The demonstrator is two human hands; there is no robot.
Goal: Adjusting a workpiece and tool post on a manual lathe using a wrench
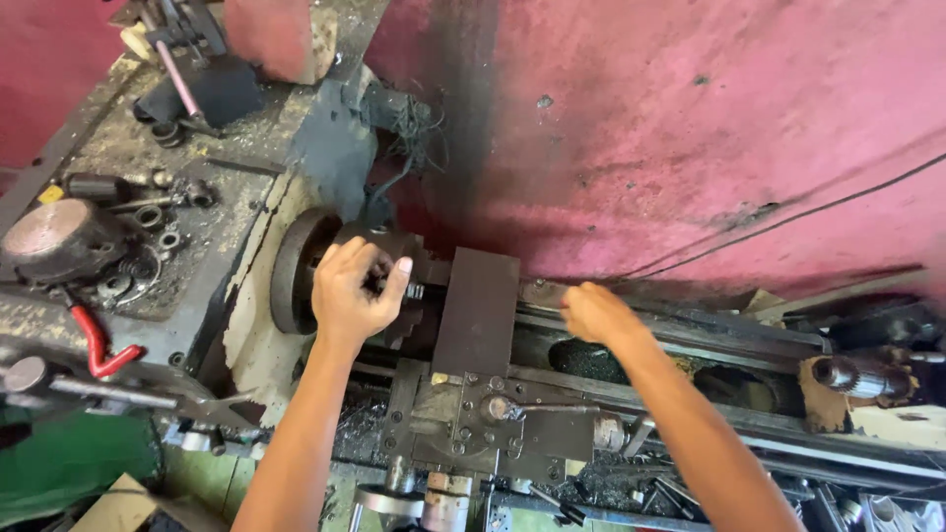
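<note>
I look down on an old metal lathe. My left hand is wrapped around the dark round chuck at the headstock, fingers curled over its jaws. My right hand reaches past the tool post block to the back of the bed and seems to hold a small flat piece against the rear rail; what it grips is hidden by the fingers. The carriage with its bolts and handles lies below and between my forearms.
The headstock top carries loose nuts, rings, a round metal disc and a red-handled tool. A red wall stands close behind. The tailstock spindle is at right. Metal chips litter the bed below.
</note>
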